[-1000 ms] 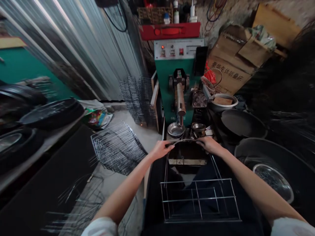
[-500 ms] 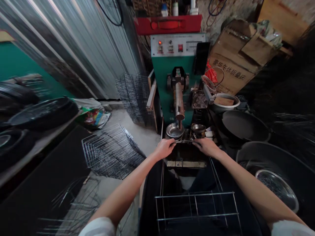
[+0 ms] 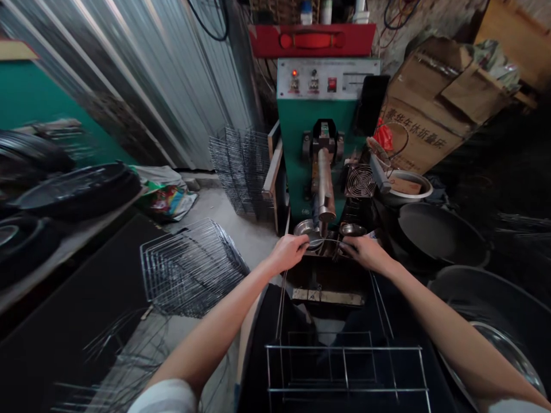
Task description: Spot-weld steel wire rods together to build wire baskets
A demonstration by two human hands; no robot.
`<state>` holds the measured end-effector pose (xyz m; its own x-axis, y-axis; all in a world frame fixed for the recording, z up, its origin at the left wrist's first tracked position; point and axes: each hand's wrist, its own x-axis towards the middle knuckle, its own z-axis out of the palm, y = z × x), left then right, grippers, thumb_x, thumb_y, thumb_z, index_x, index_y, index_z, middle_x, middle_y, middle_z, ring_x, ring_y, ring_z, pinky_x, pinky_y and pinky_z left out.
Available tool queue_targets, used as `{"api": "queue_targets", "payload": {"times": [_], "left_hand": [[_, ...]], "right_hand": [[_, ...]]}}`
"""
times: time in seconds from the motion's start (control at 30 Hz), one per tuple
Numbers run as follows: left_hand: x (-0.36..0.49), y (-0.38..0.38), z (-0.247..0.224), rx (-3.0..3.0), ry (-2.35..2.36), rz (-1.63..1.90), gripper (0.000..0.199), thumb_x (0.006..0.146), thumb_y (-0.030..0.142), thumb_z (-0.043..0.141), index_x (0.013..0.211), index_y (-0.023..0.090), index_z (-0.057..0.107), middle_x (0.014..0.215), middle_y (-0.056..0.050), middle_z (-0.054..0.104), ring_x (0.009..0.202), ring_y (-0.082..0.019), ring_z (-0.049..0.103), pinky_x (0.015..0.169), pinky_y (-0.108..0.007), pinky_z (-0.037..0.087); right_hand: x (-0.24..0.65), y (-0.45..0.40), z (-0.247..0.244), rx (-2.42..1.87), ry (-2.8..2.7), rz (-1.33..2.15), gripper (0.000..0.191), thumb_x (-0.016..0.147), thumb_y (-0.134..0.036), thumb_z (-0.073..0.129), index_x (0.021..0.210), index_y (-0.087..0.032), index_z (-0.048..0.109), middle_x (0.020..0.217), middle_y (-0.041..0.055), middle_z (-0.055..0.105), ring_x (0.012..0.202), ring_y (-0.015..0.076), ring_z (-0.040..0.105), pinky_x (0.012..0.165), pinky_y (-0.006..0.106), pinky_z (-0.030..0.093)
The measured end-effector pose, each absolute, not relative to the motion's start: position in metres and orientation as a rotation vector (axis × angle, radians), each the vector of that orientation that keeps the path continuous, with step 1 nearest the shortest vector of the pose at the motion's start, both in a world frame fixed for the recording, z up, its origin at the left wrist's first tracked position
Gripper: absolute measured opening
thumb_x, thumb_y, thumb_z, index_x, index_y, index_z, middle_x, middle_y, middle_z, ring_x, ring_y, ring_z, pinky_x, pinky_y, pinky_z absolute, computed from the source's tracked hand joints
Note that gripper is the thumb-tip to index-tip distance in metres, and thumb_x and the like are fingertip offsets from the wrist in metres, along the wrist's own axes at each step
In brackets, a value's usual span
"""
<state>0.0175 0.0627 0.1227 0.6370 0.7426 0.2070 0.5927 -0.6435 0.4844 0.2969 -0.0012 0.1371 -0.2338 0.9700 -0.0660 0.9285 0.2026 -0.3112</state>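
Note:
A metal wire rack extends from my two hands down over my lap, its box-shaped end closest to me. My left hand is closed on the left part of its far, slightly bowed wire. On the right part of that wire, my right hand is pinched shut. Between the hands the wire lies just below the tip of a copper-coloured machine arm; whether they touch, I cannot tell. A shallow metal bowl sits behind my left hand, and a smaller metal dish behind the right.
The green machine stands ahead, topped by a red case. Stacked wire racks lie on the floor at left, with more wire grids behind. Dark round pans and a cardboard box occupy the right.
The view has turned a little left, so the machine appears farther right. The held wire now appears closer to the arm's tip. Both hands keep their grip.

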Motion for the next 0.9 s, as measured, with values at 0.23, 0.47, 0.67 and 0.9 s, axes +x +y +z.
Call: {"api": "queue_targets", "payload": {"times": [0.23, 0.47, 0.67, 0.9], "left_hand": [[0.015, 0.063, 0.127, 2.522, 1.033, 0.546, 0.023, 0.097, 0.021, 0.052, 0.096, 0.019, 0.074, 0.07, -0.003, 0.068, 0.064, -0.017, 0.063, 0.063, -0.025, 0.04], [0.016, 0.066, 0.129, 2.535, 1.029, 0.528, 0.024, 0.098, 0.022, 0.05, 0.092, 0.019, 0.073, 0.065, -0.003, 0.064, 0.061, -0.017, 0.06, 0.062, -0.026, 0.039], [0.018, 0.067, 0.129, 2.506, 1.05, 0.502, 0.025, 0.097, 0.021, 0.05, 0.095, 0.018, 0.075, 0.062, -0.001, 0.061, 0.056, -0.014, 0.054, 0.059, -0.024, 0.036], [0.019, 0.068, 0.13, 2.481, 1.094, 0.453, 0.026, 0.096, 0.022, 0.05, 0.094, 0.018, 0.076, 0.063, -0.001, 0.062, 0.056, -0.015, 0.054, 0.059, -0.025, 0.034]], "right_hand": [[0.296, 0.003, 0.139, -1.88, -2.338, 0.396, 0.036, 0.107, -0.047, 0.042, 0.1, -0.026, 0.07, 0.097, 0.0074, 0.074, 0.092, 0.0238, 0.067, 0.078, 0.03, 0.043], [0.297, 0.008, 0.138, -1.892, -2.331, 0.427, 0.035, 0.106, -0.047, 0.043, 0.101, -0.027, 0.071, 0.096, 0.0069, 0.075, 0.091, 0.0234, 0.066, 0.078, 0.029, 0.044], [0.298, 0.009, 0.143, -1.86, -2.34, 0.473, 0.037, 0.106, -0.047, 0.042, 0.098, -0.026, 0.071, 0.091, 0.007, 0.074, 0.088, 0.0235, 0.066, 0.075, 0.029, 0.042], [0.299, 0.011, 0.141, -1.835, -2.337, 0.488, 0.038, 0.106, -0.047, 0.043, 0.097, -0.024, 0.071, 0.092, 0.0081, 0.074, 0.087, 0.0236, 0.066, 0.074, 0.03, 0.042]]}}
